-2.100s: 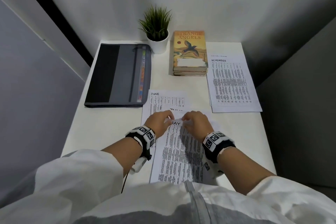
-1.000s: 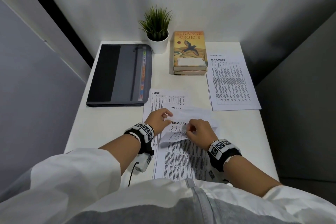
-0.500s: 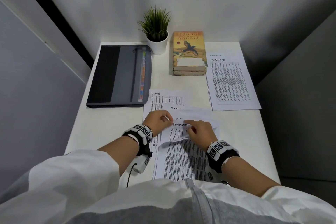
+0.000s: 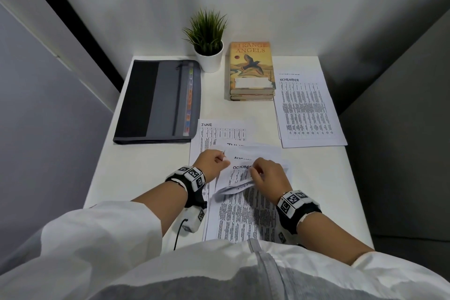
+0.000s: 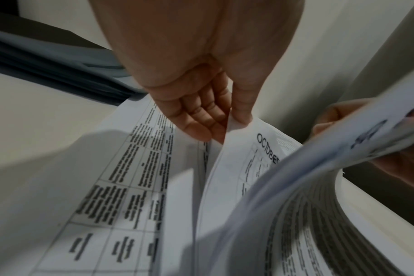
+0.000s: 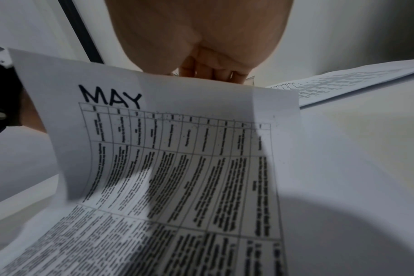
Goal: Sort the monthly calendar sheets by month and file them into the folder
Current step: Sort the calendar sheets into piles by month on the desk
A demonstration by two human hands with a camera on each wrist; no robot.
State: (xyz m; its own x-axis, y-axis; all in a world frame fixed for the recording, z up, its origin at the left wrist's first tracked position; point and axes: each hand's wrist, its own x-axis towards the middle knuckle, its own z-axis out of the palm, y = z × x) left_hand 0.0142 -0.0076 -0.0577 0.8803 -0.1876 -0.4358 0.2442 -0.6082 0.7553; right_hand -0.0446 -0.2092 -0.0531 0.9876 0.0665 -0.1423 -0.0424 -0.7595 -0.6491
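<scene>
A fanned stack of calendar sheets [image 4: 243, 212] lies on the white table in front of me. My left hand [image 4: 222, 161] pinches the top left corner of the OCTOBER sheet [image 5: 267, 149] between thumb and fingers. My right hand [image 4: 254, 172] grips the top edges of the upper sheets and curls them back toward me; the MAY sheet [image 6: 165, 130] is outermost on that curl. Headings of AUGUST [image 4: 242, 159] and JUNE [image 4: 219, 129] show further back. The dark grey folder [image 4: 158, 102] lies closed at the far left.
A second pile with the NOVEMBER sheet [image 4: 306, 109] on top lies at the right. A potted plant [image 4: 209, 39] and stacked books [image 4: 252, 70] stand by the back wall. Grey partitions close in both sides of the table [image 4: 136, 178].
My right hand has peeled more sheets back from the stack. MAY was on top, then FEBRUARY showed, and now OCTOBER is exposed. The left hand kept its place at the corner.
</scene>
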